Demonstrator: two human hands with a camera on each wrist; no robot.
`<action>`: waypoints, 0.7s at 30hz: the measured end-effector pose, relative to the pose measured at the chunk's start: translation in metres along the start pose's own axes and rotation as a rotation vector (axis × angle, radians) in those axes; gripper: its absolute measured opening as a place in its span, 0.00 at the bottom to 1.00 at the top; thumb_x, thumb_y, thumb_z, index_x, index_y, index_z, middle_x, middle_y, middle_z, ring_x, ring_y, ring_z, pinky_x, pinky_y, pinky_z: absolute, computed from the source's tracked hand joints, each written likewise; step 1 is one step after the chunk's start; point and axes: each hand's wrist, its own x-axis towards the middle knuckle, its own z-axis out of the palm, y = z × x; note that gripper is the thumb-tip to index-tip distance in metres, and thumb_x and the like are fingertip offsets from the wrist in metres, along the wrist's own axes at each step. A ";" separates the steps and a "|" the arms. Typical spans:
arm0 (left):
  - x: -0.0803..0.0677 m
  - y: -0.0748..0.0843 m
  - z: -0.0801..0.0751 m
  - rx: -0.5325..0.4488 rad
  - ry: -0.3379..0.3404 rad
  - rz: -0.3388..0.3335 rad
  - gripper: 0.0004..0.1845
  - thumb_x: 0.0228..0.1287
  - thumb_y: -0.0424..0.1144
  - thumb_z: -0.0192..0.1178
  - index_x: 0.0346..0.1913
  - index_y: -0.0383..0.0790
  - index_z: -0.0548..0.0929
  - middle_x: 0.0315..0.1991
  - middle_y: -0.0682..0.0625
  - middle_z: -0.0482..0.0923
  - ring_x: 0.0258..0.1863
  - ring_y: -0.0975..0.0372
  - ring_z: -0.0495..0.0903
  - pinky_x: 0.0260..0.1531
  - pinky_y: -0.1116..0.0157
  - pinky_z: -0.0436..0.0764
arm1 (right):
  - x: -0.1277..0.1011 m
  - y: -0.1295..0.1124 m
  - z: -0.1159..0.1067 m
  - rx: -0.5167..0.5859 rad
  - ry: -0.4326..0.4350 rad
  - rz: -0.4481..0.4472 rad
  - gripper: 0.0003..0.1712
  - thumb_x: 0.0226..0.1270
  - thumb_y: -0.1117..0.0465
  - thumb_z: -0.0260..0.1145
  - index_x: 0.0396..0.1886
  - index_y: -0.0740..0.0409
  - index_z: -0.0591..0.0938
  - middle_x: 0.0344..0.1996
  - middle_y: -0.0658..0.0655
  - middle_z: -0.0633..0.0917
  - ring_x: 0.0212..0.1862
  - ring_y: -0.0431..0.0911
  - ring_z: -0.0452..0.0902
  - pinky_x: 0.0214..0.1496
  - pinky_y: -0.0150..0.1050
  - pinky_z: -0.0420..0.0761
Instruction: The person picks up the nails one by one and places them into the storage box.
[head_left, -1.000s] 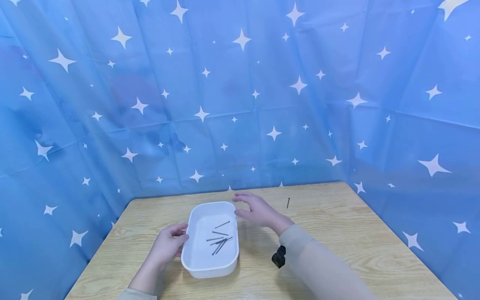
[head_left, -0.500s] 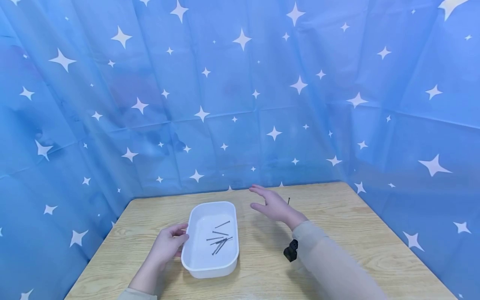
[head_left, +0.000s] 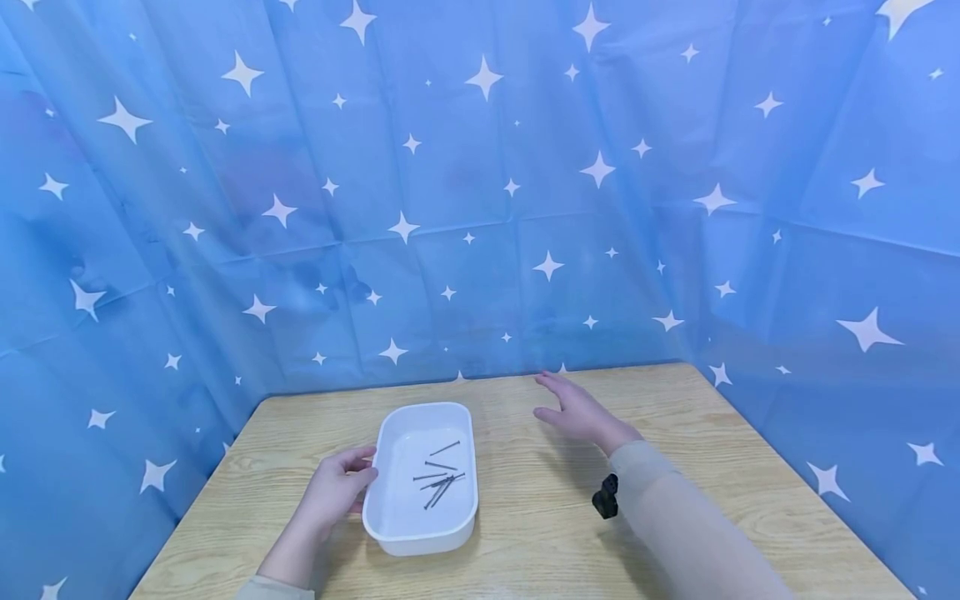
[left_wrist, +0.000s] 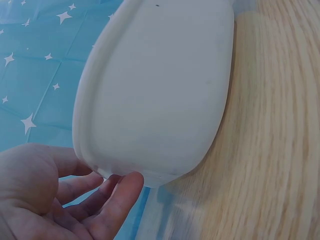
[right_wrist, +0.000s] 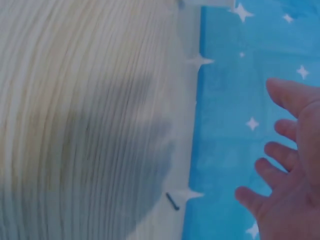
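Observation:
A white plastic tray (head_left: 420,546) stands on the table, with several dark nails (head_left: 442,493) lying loosely inside it. My left hand (head_left: 328,493) holds the tray by its left side; the left wrist view shows its fingertips against the edge of the tray (left_wrist: 155,100). My right hand (head_left: 579,414) hovers over the far right part of the table, fingers spread and holding nothing. A single nail (right_wrist: 172,201) lies on the tabletop near the back edge in the right wrist view. From the head view that nail is hidden behind my right hand.
The wooden table (head_left: 750,500) ends at the back against a blue curtain (head_left: 480,183) with white stars, which also hangs on both sides. A small black device (head_left: 605,497) is strapped at my right wrist.
My right hand has moved away from the tray toward the right and now covers the lone nail in the head view. My left hand, the tray and its nails have stayed put.

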 end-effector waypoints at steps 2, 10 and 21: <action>0.000 0.000 0.000 0.003 0.002 -0.002 0.23 0.69 0.30 0.60 0.66 0.29 0.76 0.49 0.37 0.79 0.41 0.51 0.84 0.29 0.54 0.90 | -0.002 0.006 -0.001 -0.001 -0.001 0.010 0.39 0.76 0.54 0.64 0.79 0.62 0.60 0.78 0.66 0.57 0.77 0.64 0.52 0.76 0.62 0.58; 0.000 0.001 0.000 0.007 0.005 -0.003 0.23 0.69 0.29 0.60 0.66 0.29 0.77 0.48 0.37 0.80 0.41 0.51 0.84 0.29 0.54 0.90 | -0.008 0.020 -0.010 -0.020 -0.048 0.054 0.40 0.76 0.56 0.63 0.78 0.68 0.59 0.78 0.70 0.54 0.76 0.67 0.51 0.76 0.63 0.58; 0.000 0.001 0.000 0.009 0.003 -0.008 0.23 0.70 0.30 0.60 0.66 0.30 0.77 0.49 0.37 0.79 0.42 0.51 0.84 0.29 0.54 0.90 | -0.020 0.042 -0.010 -0.063 -0.125 0.126 0.42 0.76 0.56 0.63 0.77 0.73 0.56 0.77 0.75 0.52 0.75 0.70 0.50 0.75 0.65 0.58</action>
